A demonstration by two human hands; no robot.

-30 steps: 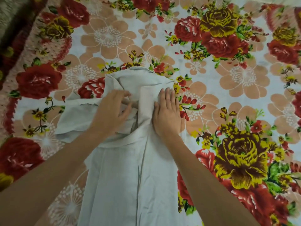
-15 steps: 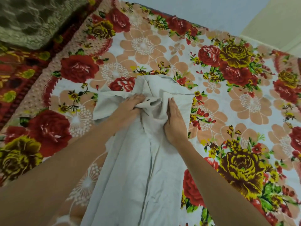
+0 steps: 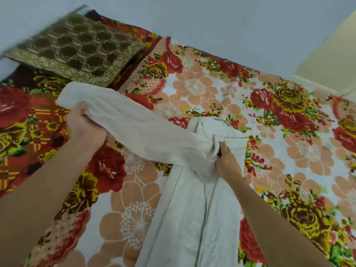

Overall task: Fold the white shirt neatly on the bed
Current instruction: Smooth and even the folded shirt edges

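Matt woven cloth shirt (image 3: pixel 188 218) on a plush, faintly shiny floral blanket (image 3: pixel 289 151).

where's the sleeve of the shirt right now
In the head view the sleeve stretches out to the left of the shirt, gripped near its cuff by the left hand, just below the brown pillow.
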